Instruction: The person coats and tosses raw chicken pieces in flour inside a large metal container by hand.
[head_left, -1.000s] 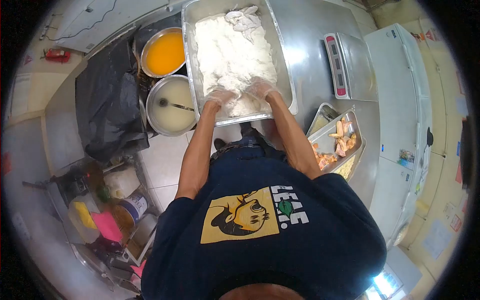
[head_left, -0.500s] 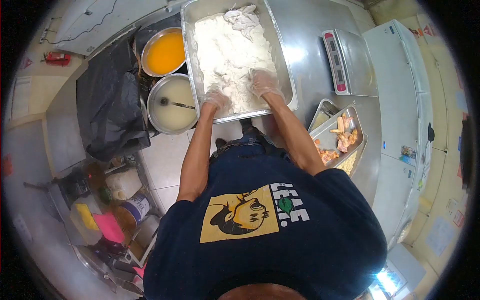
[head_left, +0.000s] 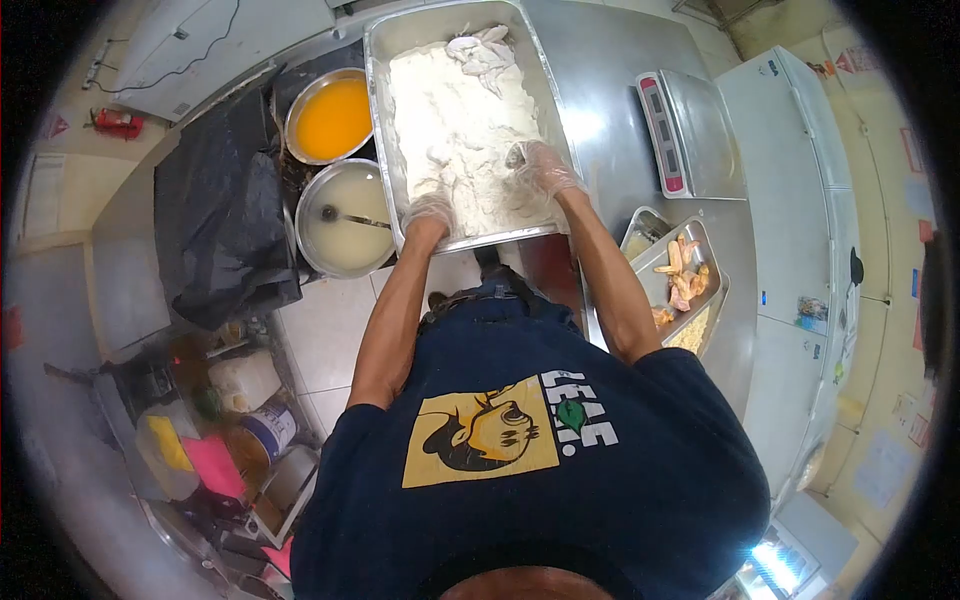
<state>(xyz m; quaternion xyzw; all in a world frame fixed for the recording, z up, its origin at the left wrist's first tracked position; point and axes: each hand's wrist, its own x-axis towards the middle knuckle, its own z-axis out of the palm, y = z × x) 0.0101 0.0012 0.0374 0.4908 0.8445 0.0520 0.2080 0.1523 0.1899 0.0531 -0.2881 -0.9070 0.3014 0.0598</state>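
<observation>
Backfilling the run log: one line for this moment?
left hand: gloved, in metal tray, near edge | right hand: gloved, at white powder | grasps: unclear | coated pieces: far end

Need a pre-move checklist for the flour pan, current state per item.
1. Gloves on: ok. Clear plastic gloves cover both the left hand and the right hand.
2. Hands inside the pan: ok. Both are at the near part of the metal pan, apart from each other.
3. What either hand grips: cannot tell. Fingers partly hidden against the flour.
4. Coated pieces clear of hands: ok. They lie at the pan's far right corner.
5. Near edge supported: cannot tell. Underside hidden.
6. Ladle out of the pale liquid: not ok. Its head sits in it.
</observation>
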